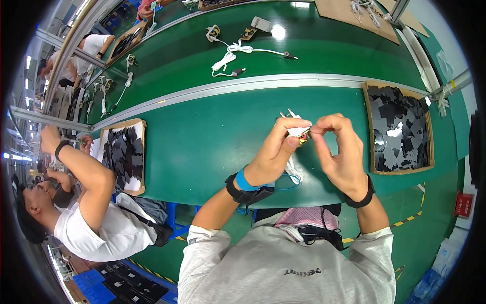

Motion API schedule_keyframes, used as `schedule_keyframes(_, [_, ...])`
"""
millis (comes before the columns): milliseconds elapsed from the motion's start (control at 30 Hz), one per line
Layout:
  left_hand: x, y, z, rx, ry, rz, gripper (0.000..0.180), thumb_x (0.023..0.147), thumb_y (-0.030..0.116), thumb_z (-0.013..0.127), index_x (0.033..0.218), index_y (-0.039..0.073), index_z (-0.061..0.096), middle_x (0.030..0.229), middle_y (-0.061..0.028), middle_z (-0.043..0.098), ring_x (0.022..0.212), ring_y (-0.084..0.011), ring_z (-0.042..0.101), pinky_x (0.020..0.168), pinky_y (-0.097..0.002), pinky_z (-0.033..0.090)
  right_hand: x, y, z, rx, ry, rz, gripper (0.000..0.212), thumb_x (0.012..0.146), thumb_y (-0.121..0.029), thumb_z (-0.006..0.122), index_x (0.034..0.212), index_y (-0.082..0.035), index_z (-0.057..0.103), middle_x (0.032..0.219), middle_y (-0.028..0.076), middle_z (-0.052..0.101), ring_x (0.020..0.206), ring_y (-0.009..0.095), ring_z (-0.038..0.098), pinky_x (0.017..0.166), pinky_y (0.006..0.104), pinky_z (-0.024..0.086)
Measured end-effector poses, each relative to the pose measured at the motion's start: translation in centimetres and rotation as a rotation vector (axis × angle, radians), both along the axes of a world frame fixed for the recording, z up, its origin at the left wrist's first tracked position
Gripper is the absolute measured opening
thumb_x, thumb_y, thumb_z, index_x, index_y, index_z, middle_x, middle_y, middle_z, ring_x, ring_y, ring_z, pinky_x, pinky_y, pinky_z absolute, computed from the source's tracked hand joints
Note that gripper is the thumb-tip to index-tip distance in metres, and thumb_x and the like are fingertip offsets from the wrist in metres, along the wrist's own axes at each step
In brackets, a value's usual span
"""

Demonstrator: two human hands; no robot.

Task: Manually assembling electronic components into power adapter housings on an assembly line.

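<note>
- Plug (296, 132), part white with bared components, is sitting in the left hand (273, 149) above the worktop (202, 147), between its front and far edges.
- Left fingers are gripping it; the right hand's (344, 152) thumb and forefinger are meeting beside it, though I can't tell whether they're pinching anything.
- White cable (294, 174) is lying toward the front edge; if it's attached, a snag could be straining the joints.
</note>
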State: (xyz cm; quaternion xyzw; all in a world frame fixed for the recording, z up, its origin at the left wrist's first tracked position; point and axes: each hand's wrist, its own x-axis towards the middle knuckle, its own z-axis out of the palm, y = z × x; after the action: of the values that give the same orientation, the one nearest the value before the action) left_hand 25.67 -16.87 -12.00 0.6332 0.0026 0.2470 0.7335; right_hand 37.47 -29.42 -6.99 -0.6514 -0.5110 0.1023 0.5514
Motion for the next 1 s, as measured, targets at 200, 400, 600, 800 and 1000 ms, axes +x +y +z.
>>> schedule_keyframes(200, [-0.9,-0.2,1.0,0.157,0.049,0.021,0.033,0.104,0.023,0.043,0.127,0.001,0.045,0.121,-0.0119,0.053,0.112,-0.0183,0.052,0.097,-0.0330,0.042,-0.7,0.3,-0.6,0.056,-0.116,-0.078,0.028,0.078,0.014,0.063,0.101,0.001,0.055,0.091,0.014,0.060,0.080,0.026,0.063,0.071,0.0327,0.051])
schedule_keyframes(400, [-0.2,-1.0,0.9,-0.249,-0.010,-0.174,0.031,0.104,0.023,0.040,0.127,0.002,0.046,0.116,-0.0084,0.051,0.108,-0.0158,0.049,0.092,-0.0314,0.043,-0.8,-1.5,-0.1,0.078,-0.553,-0.030,0.025,0.080,0.018,0.057,0.099,0.002,0.053,0.093,0.016,0.059,0.084,0.032,0.060,0.078,0.0371,0.050])
schedule_keyframes(600, [-0.6,-0.3,1.6,0.016,0.004,0.018,0.029,0.102,0.019,0.044,0.127,0.004,0.046,0.115,-0.0119,0.051,0.108,-0.0207,0.050,0.092,-0.0356,0.044,-0.9,-1.4,0.6,0.066,-0.477,0.022,0.023,0.081,0.014,0.058,0.100,0.002,0.054,0.096,0.014,0.060,0.088,0.028,0.059,0.079,0.0342,0.048])
schedule_keyframes(800, [-0.5,-1.1,2.3,0.555,-0.065,0.238,0.039,0.091,0.010,0.060,0.128,0.010,0.048,0.119,-0.0173,0.048,0.108,-0.0331,0.049,0.093,-0.0414,0.043,-0.9,-1.6,1.4,-0.003,0.442,0.098,0.020,0.089,0.004,0.058,0.105,-0.002,0.047,0.094,0.005,0.055,0.091,0.014,0.054,0.081,0.0255,0.044])
schedule_keyframes(1000, [-0.8,-1.6,2.8,0.722,-0.100,0.285,0.048,0.084,0.003,0.066,0.128,0.013,0.049,0.117,-0.0188,0.048,0.106,-0.0370,0.048,0.091,-0.0437,0.043,-0.3,-2.0,2.5,-0.090,0.583,0.167,0.025,0.089,0.002,0.060,0.106,-0.005,0.043,0.091,0.003,0.051,0.085,0.009,0.050,0.076,0.0227,0.042])
